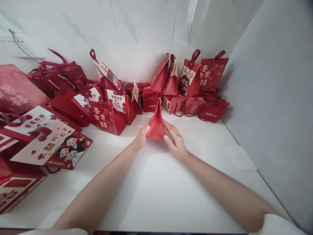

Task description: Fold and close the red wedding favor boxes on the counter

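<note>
A red triangular gift box [157, 125] stands upright on the white table between my two hands, its plain side facing me and its narrow top pointing up. My left hand [142, 134] presses against its left side, thumb at the near edge and the other fingers partly hidden behind it. On the opposite side, my right hand [175, 138] has its fingers along the box and its thumb near the lower right corner. Just beyond it sits a small red box with a ribbon [151, 101].
Red and white gift boxes crowd the left side, including a white-and-red box with a cartoon couple [55, 145]. Tall bags [190, 76] stand on small boxes [194, 105] along the marbled wall. A grey panel [276, 114] bounds the right. A white square [242, 158] lies beside it.
</note>
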`<state>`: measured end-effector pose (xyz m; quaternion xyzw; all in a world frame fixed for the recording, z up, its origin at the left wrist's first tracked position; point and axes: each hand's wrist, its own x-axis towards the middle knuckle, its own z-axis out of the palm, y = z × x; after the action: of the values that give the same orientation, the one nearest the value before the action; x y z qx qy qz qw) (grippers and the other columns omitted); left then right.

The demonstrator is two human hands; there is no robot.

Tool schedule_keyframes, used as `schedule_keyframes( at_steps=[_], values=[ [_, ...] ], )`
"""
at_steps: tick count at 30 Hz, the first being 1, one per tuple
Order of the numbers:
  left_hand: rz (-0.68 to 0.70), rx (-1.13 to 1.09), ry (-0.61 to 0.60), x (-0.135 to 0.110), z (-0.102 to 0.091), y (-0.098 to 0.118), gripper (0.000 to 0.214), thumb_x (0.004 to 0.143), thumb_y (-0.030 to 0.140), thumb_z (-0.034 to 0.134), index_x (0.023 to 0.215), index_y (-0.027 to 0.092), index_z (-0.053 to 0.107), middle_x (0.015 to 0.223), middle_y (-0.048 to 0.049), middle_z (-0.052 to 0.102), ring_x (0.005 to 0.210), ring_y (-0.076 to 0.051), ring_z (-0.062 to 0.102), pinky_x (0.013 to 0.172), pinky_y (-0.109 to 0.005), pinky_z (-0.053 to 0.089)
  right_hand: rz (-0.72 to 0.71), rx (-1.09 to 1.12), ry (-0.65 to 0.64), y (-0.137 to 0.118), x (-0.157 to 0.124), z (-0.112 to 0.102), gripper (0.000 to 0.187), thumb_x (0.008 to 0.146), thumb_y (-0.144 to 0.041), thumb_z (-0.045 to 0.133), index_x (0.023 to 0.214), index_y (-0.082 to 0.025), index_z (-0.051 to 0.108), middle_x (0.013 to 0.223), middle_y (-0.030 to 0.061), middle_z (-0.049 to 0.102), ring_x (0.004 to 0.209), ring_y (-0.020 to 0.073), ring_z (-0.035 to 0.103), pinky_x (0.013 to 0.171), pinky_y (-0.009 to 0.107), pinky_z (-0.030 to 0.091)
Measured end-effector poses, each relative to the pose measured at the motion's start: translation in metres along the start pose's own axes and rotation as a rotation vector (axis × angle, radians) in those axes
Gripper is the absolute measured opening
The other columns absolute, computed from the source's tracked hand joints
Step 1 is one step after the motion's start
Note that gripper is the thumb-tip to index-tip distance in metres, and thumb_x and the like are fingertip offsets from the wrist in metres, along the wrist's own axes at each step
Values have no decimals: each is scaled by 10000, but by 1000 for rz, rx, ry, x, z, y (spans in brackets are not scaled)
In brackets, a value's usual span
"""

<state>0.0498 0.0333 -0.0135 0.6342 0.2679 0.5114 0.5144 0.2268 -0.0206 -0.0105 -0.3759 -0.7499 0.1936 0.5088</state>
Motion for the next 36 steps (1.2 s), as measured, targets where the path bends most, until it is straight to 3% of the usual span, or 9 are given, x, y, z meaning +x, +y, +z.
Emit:
schedule_keyframes(
  at_steps=[4, 8, 14, 18, 22, 26, 29, 32, 36],
  values=[
    [-39, -136, -32, 0, -1, 4, 637, 932, 615, 431, 1398, 197, 551, 1438, -92, 567, 1408, -325, 432, 1184, -463, 342, 77, 126, -36, 3, -1, 2, 570, 1018, -431, 422, 1559, -289, 310, 1605, 39, 360, 1475, 243, 354, 1219, 461, 300],
    [139, 176, -135, 0, -10, 1, 865, 839, 621, 614, 1556, 254, 300, 1615, -103, 305, 1490, -339, 266, 1232, -511, 215, 223, 147, 13, 1, -1, 5, 498, 1026, -438, 396, 1486, -257, 455, 1474, 57, 546, 1365, 247, 508, 1171, 434, 376],
    [225, 502, -191, -1, -9, 10, 953, 843, 548, 652, 1596, 266, 141, 1589, -143, 284, 1473, -343, 272, 1224, -526, 216, 348, 105, 60, -1, 0, 5, 464, 1026, -494, 355, 1273, -216, 633, 1244, 77, 702, 1119, 266, 657, 1009, 417, 487],
    [185, 672, -230, -4, -3, 18, 1221, 685, 584, 787, 1602, 245, 56, 1606, -179, 179, 1487, -397, 214, 1211, -550, 239, 413, 93, 116, 0, -2, 5, 511, 1022, -541, 310, 1037, -187, 679, 1002, 89, 753, 898, 265, 693, 837, 401, 526],
    [183, 701, -200, -6, -3, 19, 1075, 747, 511, 728, 1597, 253, 122, 1576, -156, 242, 1458, -384, 280, 1205, -531, 264, 439, 70, 139, 0, -4, 6, 514, 1024, -539, 296, 1055, -185, 667, 1016, 110, 741, 927, 279, 684, 861, 434, 516],
    [221, 521, -195, -4, -6, 14, 943, 804, 568, 639, 1582, 244, 215, 1575, -139, 307, 1439, -385, 316, 1198, -544, 265, 280, 155, 112, -1, -2, 8, 462, 1017, -502, 365, 1330, -230, 571, 1381, 97, 602, 1306, 269, 533, 1136, 465, 389],
    [213, 284, -234, -2, -7, 9, 798, 886, 571, 532, 1566, 253, 264, 1600, -107, 319, 1461, -363, 306, 1210, -540, 253, 217, 269, 13, -4, 1, 8, 619, 976, -528, 473, 1526, -276, 345, 1601, 50, 360, 1476, 246, 339, 1234, 462, 263],
    [166, 127, -250, 0, -8, 2, 723, 917, 548, 494, 1556, 275, 294, 1625, -62, 295, 1485, -344, 281, 1220, -524, 254, 225, 410, -73, -4, 3, 7, 776, 950, -589, 491, 1588, -297, 160, 1674, 21, 168, 1535, 230, 205, 1260, 456, 201],
    [109, 25, -212, 1, -10, -9, 670, 946, 552, 429, 1551, 293, 306, 1629, -15, 295, 1521, -312, 204, 1266, -511, 149, 250, 432, -144, 0, 4, 6, 800, 931, -635, 489, 1589, -323, 159, 1683, -11, 117, 1559, 227, 62, 1278, 472, 96]
  ],
)
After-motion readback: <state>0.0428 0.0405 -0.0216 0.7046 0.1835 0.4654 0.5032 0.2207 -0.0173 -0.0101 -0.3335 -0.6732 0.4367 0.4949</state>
